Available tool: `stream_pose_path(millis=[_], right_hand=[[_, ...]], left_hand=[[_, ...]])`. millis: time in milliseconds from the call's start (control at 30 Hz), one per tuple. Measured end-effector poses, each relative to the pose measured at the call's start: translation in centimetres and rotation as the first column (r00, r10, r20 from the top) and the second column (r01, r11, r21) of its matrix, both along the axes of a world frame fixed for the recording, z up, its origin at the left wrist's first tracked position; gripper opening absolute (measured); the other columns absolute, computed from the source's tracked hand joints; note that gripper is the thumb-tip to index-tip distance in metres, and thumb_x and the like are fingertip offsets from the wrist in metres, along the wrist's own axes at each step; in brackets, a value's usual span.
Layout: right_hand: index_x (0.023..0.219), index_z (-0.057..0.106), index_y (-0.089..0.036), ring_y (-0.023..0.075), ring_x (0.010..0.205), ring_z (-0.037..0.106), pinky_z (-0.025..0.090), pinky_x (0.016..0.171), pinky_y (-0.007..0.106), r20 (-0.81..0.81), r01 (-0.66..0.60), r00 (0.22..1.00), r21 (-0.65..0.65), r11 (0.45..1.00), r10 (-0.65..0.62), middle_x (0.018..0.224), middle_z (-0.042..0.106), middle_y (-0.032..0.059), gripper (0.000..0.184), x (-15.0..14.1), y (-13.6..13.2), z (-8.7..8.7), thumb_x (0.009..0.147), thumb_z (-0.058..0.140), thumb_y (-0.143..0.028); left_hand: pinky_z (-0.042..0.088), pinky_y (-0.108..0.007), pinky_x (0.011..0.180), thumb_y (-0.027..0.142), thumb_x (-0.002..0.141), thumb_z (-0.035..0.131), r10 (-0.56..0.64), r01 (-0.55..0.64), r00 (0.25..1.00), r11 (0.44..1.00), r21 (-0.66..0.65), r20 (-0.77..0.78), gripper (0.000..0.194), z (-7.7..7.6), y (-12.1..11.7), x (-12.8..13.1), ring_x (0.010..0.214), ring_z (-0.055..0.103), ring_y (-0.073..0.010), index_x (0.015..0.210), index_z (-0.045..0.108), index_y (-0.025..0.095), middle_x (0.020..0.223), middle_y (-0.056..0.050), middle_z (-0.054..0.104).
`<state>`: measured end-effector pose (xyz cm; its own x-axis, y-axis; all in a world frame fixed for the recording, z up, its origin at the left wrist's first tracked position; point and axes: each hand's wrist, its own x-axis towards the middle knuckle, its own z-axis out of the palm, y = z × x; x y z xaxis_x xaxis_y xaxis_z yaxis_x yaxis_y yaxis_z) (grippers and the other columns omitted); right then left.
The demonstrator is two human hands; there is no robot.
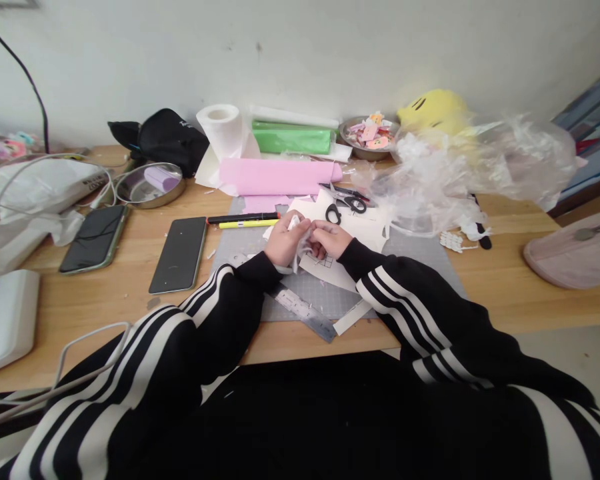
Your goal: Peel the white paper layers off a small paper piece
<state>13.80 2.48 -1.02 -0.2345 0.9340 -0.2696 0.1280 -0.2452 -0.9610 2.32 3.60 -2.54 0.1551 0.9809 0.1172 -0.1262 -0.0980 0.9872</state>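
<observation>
In the middle of the desk my left hand (pixel 283 243) is closed around a thin, white, crumpled strip-like piece (pixel 304 252). My right hand (pixel 333 237) touches the same piece, its fingers pinched together and its thumb against the index finger. Most of the piece is hidden by my fingers, and its exact kind is unclear. Beneath my hands lie white paper sheets (pixel 365 230), one with a printed grid, on a grey cutting mat (pixel 240 237). Black-handled scissors (pixel 347 203) rest just beyond my right hand. Nearer to me, a metal ruler (pixel 305 312) lies slantwise.
Left of the mat are a dark phone (pixel 179 255), another phone (pixel 94 239) and a steel bowl (pixel 167 195). Behind stand a white roll (pixel 225 133) and a pink roll (pixel 275 176). Clear plastic bags (pixel 430 180) crowd the right, near a pink pouch (pixel 570 250).
</observation>
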Motion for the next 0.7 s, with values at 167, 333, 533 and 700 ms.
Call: stream_pose_path(millis=[167,333,533,700], right_hand=[[0.059,0.041,-0.016,0.0037,0.033,0.043,0.034,0.032,0.012,-0.011,-0.002,1.0,-0.011,1.0,0.002,0.042,0.046,-0.0077,0.015,0.0,0.0,0.12,0.069,0.037,-0.006],[0.059,0.039,-0.016,0.0025,0.032,0.041,0.033,0.031,0.012,-0.009,0.001,1.0,-0.026,1.0,-0.001,0.044,0.047,-0.0072,0.014,-0.06,0.06,0.09,0.068,0.037,-0.006],[0.063,0.039,-0.016,0.0038,0.032,0.042,0.032,0.03,0.012,0.002,0.019,1.0,-0.025,1.0,-0.019,0.042,0.045,-0.008,0.011,-0.09,0.16,-0.07,0.071,0.043,-0.01],[0.064,0.042,-0.016,0.0039,0.032,0.041,0.033,0.03,0.012,0.004,0.017,1.0,-0.004,1.0,-0.017,0.042,0.045,-0.0073,0.012,-0.06,0.12,-0.16,0.072,0.038,-0.007]], left_hand=[[0.029,-0.02,0.045,0.033,0.064,0.059,0.063,-0.062,0.998,0.998,-0.008,0.028,0.024,-0.38,0.34,-0.09,0.045,0.034,-0.0058,0.059,0.041,0.017,0.05,0.006,0.035],[0.03,-0.02,0.045,0.034,0.065,0.056,0.107,-0.107,0.993,0.994,-0.015,0.051,0.023,-0.55,0.52,-0.13,0.044,0.033,-0.006,0.063,0.04,0.018,0.05,0.007,0.034],[0.031,-0.02,0.047,0.033,0.065,0.06,0.03,-0.03,1.0,1.0,-0.003,0.0,0.025,-0.12,0.14,-0.08,0.046,0.035,-0.0058,0.059,0.042,0.017,0.05,0.006,0.038],[0.033,-0.02,0.047,0.036,0.064,0.062,-0.066,0.066,0.996,0.998,0.0,-0.052,0.028,-0.1,0.12,-0.09,0.047,0.039,-0.0066,0.059,0.044,0.016,0.051,0.006,0.042]])
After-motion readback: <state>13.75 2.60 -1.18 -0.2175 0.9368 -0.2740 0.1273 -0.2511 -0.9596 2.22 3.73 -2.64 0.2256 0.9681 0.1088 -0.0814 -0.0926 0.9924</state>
